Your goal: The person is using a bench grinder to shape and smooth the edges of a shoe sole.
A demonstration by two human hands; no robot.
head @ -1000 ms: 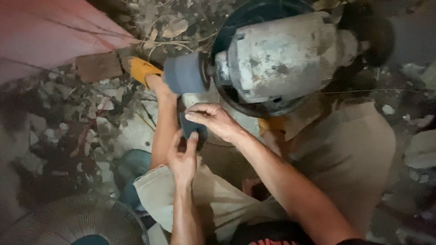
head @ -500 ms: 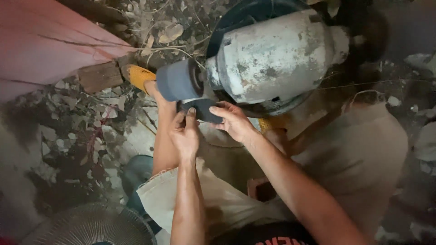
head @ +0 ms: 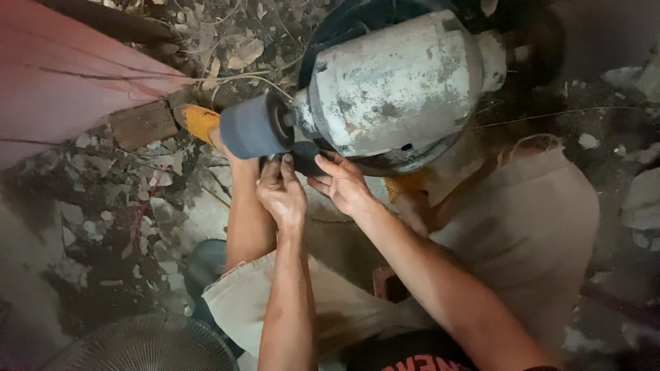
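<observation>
A worn grey motor (head: pixel 395 82) of a bench grinder fills the upper middle, with a blue-grey grinding wheel (head: pixel 251 127) on its left end. My left hand (head: pixel 282 192) and my right hand (head: pixel 344 182) together grip a small dark flat piece (head: pixel 302 154), pressed up just under the wheel and the motor. Most of the piece is hidden by my fingers and the motor. My bare left leg runs under my left hand to a foot in a yellow sandal (head: pixel 198 120).
The ground (head: pixel 103 227) is cracked, littered concrete with dry leaves. A red sheet (head: pixel 62 82) lies at the upper left beside a wooden block (head: pixel 141 124). A fan grille (head: pixel 144 347) sits at the lower left. Beige shorts (head: pixel 522 227) cover my lap.
Both hands have lifted the dark piece from lower down up to the wheel. My head has come closer, so the motor looks larger.
</observation>
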